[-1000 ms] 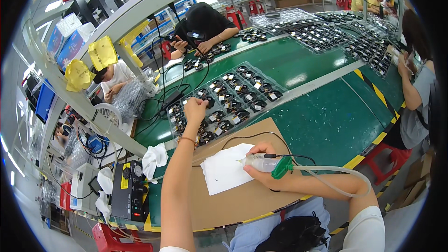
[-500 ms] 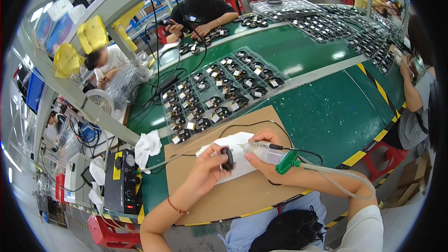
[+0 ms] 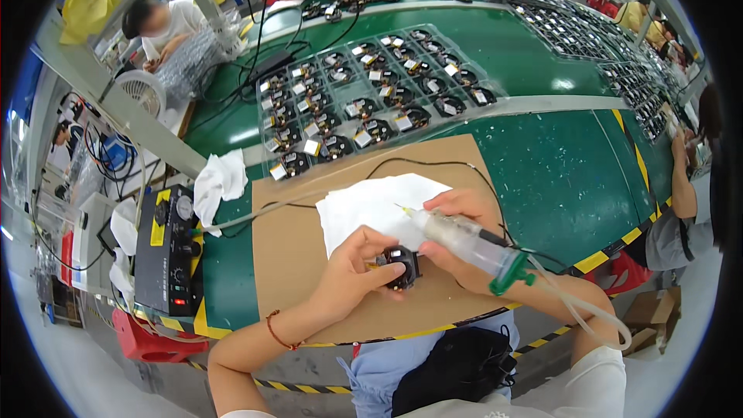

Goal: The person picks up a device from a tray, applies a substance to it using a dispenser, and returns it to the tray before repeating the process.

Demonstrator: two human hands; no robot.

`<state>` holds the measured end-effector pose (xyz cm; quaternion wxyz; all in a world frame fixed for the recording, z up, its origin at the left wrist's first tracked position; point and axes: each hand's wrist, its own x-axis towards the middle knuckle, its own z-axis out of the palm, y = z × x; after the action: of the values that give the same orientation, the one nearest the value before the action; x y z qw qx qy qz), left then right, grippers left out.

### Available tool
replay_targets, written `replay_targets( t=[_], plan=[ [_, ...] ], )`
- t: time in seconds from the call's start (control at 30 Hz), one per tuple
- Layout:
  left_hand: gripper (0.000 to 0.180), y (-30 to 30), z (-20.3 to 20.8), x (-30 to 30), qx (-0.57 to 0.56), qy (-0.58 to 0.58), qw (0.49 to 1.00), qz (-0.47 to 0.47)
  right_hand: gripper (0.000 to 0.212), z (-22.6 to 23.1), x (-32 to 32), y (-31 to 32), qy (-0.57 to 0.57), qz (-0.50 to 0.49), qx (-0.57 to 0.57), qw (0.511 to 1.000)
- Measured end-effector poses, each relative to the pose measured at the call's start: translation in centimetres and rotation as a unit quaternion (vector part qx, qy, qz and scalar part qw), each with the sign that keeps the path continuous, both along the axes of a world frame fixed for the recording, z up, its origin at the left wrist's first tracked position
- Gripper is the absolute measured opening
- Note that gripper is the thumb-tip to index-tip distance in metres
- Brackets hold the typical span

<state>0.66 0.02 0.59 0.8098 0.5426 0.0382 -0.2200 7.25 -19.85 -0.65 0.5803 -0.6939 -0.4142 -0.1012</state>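
left hand pinched black, rounded plastic part above flat brown cardboard sheet | right hand curled round translucent plastic syringe, yellow needle tip apart from part | steady pinch, fingers clear of tip, probably served best

The left hand partly hides the round black part it grips.

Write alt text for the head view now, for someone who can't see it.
A person's left hand holds a small black part, the right hand a syringe with a green cap, above a brown board bearing white paper. Beyond, a clear tray of similar parts lies on a green table.
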Motion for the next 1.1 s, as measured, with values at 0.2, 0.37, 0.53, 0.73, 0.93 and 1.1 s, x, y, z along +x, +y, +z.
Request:
replay_targets(
  t=[0.2, 0.37, 0.53, 0.73, 0.93, 1.1],
  plan=[
    [0.055, -0.2, -0.5, -0.2, 0.000, -0.082, 0.996, -0.047, 0.057, 0.1, -0.9, -1.5, 0.072, 0.039, 0.045, 0.996],
    [0.055, -0.4, -0.7, -0.4, 0.094, -0.115, 0.988, -0.046, 0.051, 0.7, -0.9, -2.2, 0.051, 0.079, 0.042, 0.995],
    [0.052, -0.7, -0.8, -0.7, 0.170, -0.160, 0.972, -0.018, 0.052, -0.2, -1.3, -1.4, 0.034, 0.106, 0.020, 0.994],
    [0.048, -0.7, -0.5, -1.0, 0.200, -0.158, 0.967, -0.019, 0.056, -0.4, -1.7, -0.9, 0.009, 0.118, 0.022, 0.993],
    [0.049, -0.9, -0.9, -1.1, 0.225, -0.188, 0.956, -0.014, 0.056, -0.1, -1.8, -0.7, -0.017, 0.124, 0.011, 0.992],
    [0.048, -0.9, -1.2, -1.2, 0.244, -0.194, 0.950, -0.007, 0.054, 0.1, -1.9, -0.3, -0.075, 0.106, 0.009, 0.992]
  ],
)
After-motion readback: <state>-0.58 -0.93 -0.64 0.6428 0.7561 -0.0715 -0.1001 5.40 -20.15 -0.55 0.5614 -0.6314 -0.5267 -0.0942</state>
